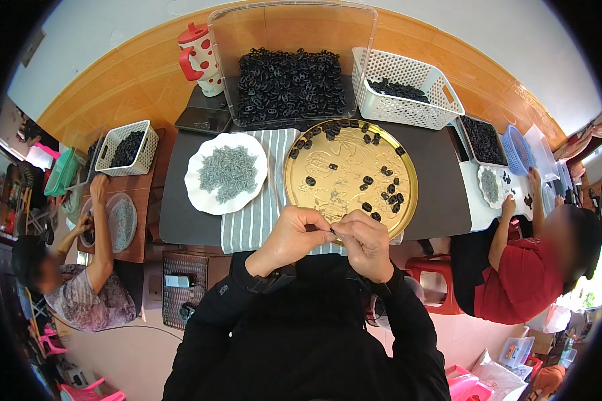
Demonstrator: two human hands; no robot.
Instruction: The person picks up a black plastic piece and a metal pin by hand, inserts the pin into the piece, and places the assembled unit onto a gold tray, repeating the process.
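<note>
My left hand (290, 235) and my right hand (365, 242) meet over the near rim of a round gold tray (341, 175). Both are closed, thumb and finger pinched together on a small black piece that is mostly hidden by the fingertips. Scattered on the tray, mainly along its right side and far rim, lie several small black plastic pieces (368, 180). Left of the tray, a white wavy-edged plate (195, 194) carries a heap of slim grey-blue pieces (227, 174), too small to name surely. A grey-and-white striped cloth (277, 224) lies partly under plate and tray.
Behind the tray stands a clear bin (222, 73) heaped with black two-holed pieces (291, 87). A white perforated basket (408, 113), a red-dotted tumbler (205, 60) and a phone-like dark slab (203, 120) flank it. Co-workers sit left (97, 294) and right (535, 267).
</note>
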